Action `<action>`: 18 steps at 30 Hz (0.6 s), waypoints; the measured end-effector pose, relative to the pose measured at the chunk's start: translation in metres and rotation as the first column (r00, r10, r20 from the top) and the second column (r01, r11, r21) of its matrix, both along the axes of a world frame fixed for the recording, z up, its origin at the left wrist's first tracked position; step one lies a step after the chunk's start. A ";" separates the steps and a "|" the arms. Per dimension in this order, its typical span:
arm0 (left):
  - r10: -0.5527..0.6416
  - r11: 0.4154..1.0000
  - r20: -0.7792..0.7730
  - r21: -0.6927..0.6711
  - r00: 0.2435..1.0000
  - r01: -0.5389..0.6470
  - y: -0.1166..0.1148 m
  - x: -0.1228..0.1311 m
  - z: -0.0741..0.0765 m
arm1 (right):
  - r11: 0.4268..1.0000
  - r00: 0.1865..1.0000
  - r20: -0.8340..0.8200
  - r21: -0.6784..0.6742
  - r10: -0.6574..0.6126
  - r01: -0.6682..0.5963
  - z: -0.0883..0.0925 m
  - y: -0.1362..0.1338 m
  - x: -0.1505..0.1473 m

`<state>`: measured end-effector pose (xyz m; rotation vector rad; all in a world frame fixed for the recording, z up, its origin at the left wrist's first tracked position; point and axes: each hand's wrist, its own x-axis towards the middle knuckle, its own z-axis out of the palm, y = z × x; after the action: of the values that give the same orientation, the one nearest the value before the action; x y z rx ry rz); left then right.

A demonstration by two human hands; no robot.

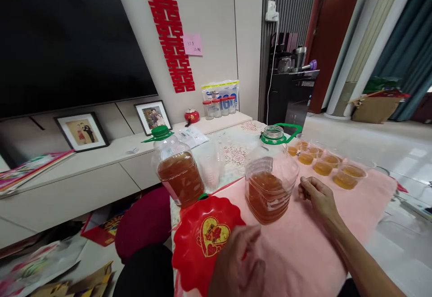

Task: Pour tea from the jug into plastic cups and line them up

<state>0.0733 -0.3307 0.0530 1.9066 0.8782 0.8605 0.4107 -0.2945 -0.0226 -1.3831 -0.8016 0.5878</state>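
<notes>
My left hand rests at the near edge of the pink cloth, its fingers bent and touching the rim of a red heart-printed plate. My right hand lies on the cloth with fingers curled in, just right of an uncapped clear jug half full of amber liquid. Nothing shows in either hand. A second jug with a green cap stands to the left. Several clear cups of amber liquid sit in a row beyond my right hand.
A stack of empty clear cups stands between the jugs. A low white cabinet with framed photos runs along the left wall under a large dark screen. A maroon stool sits beside the table. A black dispenser stands behind.
</notes>
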 end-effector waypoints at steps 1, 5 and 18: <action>-0.022 0.997 -0.089 0.077 0.996 0.029 0.014 -0.003 0.012 | 1.000 1.000 0.001 0.002 -0.008 0.008 0.000 0.003 0.000; 0.054 0.971 -0.263 0.239 0.963 0.011 0.083 0.009 0.066 | 0.999 0.999 0.002 0.007 -0.040 0.040 -0.004 0.013 -0.001; 0.206 0.956 -0.898 0.269 0.388 0.115 0.312 0.103 0.122 | 0.993 0.993 0.097 -0.081 -0.074 0.082 -0.016 0.024 -0.019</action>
<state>0.1761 -0.0182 0.1754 2.6662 1.5162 -0.2346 0.3917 -0.2705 -0.0389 -1.5225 -0.8012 0.5041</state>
